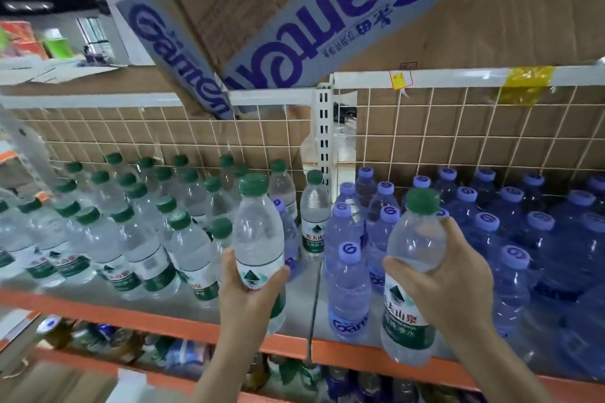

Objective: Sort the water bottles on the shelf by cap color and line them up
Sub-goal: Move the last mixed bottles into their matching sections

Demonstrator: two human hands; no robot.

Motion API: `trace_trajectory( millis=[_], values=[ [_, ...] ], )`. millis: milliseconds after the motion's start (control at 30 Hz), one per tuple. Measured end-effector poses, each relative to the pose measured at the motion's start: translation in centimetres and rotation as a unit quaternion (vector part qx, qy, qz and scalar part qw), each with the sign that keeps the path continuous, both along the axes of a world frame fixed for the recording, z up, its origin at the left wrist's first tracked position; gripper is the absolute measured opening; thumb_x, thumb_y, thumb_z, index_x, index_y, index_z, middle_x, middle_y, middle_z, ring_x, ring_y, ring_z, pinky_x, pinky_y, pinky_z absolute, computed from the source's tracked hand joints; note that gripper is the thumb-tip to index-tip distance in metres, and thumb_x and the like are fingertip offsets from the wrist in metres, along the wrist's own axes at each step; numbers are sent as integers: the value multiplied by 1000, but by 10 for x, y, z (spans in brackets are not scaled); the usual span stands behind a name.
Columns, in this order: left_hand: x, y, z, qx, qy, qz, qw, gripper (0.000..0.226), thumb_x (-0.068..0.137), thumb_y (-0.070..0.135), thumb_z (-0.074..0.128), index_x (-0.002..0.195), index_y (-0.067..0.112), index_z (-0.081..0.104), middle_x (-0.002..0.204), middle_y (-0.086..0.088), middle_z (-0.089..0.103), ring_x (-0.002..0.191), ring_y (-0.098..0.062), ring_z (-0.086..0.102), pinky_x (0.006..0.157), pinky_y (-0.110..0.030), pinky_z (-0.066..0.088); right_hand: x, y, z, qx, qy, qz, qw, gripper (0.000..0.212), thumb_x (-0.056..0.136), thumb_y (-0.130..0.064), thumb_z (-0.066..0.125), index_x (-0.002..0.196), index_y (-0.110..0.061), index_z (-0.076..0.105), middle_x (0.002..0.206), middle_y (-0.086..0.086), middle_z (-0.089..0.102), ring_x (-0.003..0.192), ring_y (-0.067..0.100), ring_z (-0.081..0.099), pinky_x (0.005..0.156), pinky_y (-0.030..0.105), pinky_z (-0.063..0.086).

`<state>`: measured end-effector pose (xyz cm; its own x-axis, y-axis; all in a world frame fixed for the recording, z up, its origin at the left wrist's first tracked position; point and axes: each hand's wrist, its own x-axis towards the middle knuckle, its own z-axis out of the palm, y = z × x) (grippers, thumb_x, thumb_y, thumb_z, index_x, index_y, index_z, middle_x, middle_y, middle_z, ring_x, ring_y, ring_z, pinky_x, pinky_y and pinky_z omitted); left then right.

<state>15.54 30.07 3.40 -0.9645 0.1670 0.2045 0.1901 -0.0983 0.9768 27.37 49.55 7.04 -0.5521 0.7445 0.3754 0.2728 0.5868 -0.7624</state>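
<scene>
Two green-capped bottles are in hand. Left of the shelf (183, 324) stands the green-cap group (108, 226). The left hand (248, 291) wraps its fingers round one green-capped bottle (260, 232) near the divide; the right hand (448, 278) grips another (412, 275) before the purple-cap group (491, 232). Judging by this, strays are mid-transfer; next, both need setting down among the greens.
</scene>
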Motion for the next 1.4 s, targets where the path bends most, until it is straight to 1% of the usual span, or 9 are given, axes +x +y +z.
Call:
trace_trajectory(
  millis=[367,600,667,733,800,900,1067,1267,1400],
  values=[
    [-33,-45,-41,-12,-42,-177,983,46,53,-1,65,95,17,59,64,-4,59,55,-8,49,51,-17,42,-52,-88,2,-41,36,85,995,63,52,-58,70,103,-23,59,84,-5,70,79,20,67,72,46,55],
    [-69,-106,-50,32,-153,-253,955,85,53,-9,82,84,67,61,76,29,68,67,13,62,64,-5,50,-124,-126,-35,-97,-18,67,993,44,63,-37,82,94,-35,51,80,-15,67,76,4,63,72,36,54],
    [-85,-133,-50,154,-259,-288,909,45,47,-2,93,78,27,79,75,7,75,68,-4,71,63,-22,58,-138,-130,-47,-121,-32,67,990,44,64,-31,83,90,-35,48,78,-15,66,73,0,62,66,26,51],
    [-89,-142,-43,332,-353,-257,836,68,11,-11,94,76,-4,75,78,-21,73,62,-36,71,48,-48,57,-148,-134,-55,-126,-44,70,989,46,65,-24,84,92,-31,48,77,-15,65,71,-4,59,58,13,45],
    [-110,-158,-49,276,-315,-242,875,81,6,-9,94,82,11,77,77,-7,75,64,-22,73,51,-34,59,-156,-138,-58,-119,-51,67,989,50,66,-18,84,101,-25,49,80,-15,64,73,1,59,58,14,44],
    [-127,-156,-46,271,-328,-123,897,68,60,-31,69,98,25,61,83,2,73,66,5,66,58,-7,51,-165,-140,-59,-121,-57,53,990,51,67,-19,83,105,-21,49,87,-12,64,81,14,62,68,29,50],
    [-145,-160,-41,139,-186,-42,972,65,67,-26,63,94,32,52,86,1,61,76,-12,57,58,-20,50,-167,-139,-58,-122,-47,44,990,52,66,-16,84,104,-22,49,94,-12,62,83,6,59,63,13,43],
    [-161,-156,-67,48,-173,-45,983,56,71,-18,69,96,29,50,91,9,57,97,-22,59,82,-33,43,-167,-140,-60,-113,-40,18,993,50,64,-16,86,94,-24,47,90,-12,61,81,0,55,59,9,39],
    [-163,-148,-79,23,-131,-6,991,60,67,-17,73,98,29,50,93,1,59,97,-26,57,66,-12,51,-170,-133,-57,-127,-78,38,988,53,66,-21,86,99,-24,44,98,-7,60,92,15,56,63,15,37]
  ],
)
